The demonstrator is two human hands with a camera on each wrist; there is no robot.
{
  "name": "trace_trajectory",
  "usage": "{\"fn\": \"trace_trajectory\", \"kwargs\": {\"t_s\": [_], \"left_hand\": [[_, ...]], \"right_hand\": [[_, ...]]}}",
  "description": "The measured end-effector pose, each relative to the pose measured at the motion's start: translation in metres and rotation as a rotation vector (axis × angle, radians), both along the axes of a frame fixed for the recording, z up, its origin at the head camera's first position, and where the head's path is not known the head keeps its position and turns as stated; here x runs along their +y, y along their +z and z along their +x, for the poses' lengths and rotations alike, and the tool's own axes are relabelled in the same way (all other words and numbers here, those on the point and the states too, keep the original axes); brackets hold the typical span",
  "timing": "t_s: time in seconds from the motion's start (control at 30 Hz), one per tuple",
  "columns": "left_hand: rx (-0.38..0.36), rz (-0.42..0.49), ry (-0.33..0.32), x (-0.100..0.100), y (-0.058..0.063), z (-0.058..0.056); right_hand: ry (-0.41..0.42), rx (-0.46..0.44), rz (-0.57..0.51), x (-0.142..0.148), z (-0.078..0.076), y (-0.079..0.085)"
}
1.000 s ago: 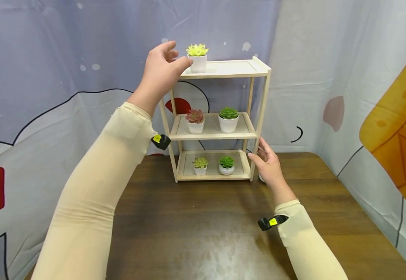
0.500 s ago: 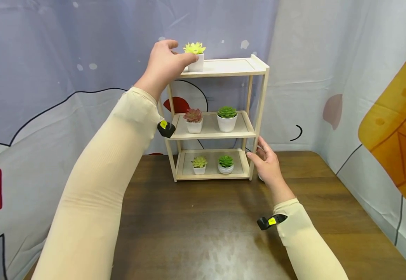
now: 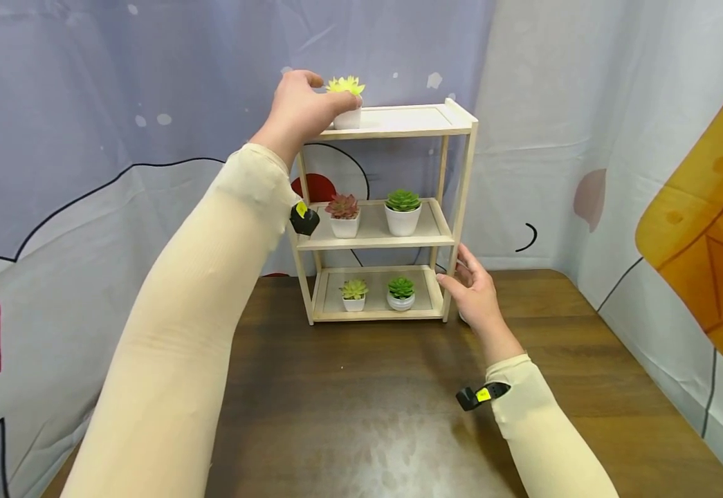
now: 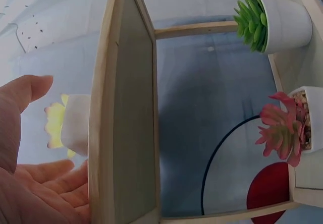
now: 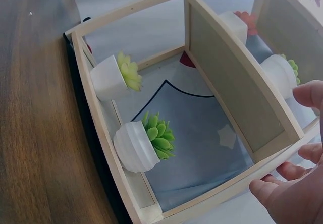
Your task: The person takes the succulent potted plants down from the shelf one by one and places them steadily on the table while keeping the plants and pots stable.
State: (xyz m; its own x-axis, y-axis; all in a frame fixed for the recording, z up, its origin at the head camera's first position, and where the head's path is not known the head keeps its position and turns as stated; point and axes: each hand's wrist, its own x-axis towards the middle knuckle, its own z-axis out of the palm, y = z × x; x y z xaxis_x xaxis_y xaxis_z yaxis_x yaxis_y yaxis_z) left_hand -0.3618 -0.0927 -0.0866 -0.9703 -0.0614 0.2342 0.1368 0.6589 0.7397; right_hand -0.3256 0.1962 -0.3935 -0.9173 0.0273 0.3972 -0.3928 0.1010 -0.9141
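Note:
On the top shelf of a pale wooden three-tier rack (image 3: 411, 119) stands a yellow-green succulent in a white pot (image 3: 346, 120). My left hand (image 3: 305, 107) is spread around this pot from the left. In the left wrist view, the thumb and fingers stand to either side of the potted succulent (image 4: 76, 123), with a visible gap at the thumb. Down at the rack's right side, my right hand (image 3: 478, 294) has its thumb in front of the upright and its fingers beside it, partly hidden. The right wrist view shows those fingertips (image 5: 262, 187) at the rack's side edge.
The middle shelf carries a red succulent (image 3: 344, 216) and a green succulent (image 3: 403, 213). Below them sit a small light-green succulent (image 3: 354, 295) and a green one in a round pot (image 3: 401, 294). The rack stands on a brown table (image 3: 349, 394) before a patterned curtain (image 3: 180, 90).
My left hand has moved slightly right and closer around the yellow-green succulent's pot, its thumb now crossing the pot's front. The right hand stays beside the rack.

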Motion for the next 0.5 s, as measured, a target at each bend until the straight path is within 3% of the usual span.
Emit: {"fn": "trace_trajectory", "kwargs": {"t_s": [0.5], "left_hand": [[-0.028,-0.074,0.081,0.008,0.003,-0.012]], "right_hand": [[0.023,0.018,0.035,0.000,-0.001,-0.004]]}}
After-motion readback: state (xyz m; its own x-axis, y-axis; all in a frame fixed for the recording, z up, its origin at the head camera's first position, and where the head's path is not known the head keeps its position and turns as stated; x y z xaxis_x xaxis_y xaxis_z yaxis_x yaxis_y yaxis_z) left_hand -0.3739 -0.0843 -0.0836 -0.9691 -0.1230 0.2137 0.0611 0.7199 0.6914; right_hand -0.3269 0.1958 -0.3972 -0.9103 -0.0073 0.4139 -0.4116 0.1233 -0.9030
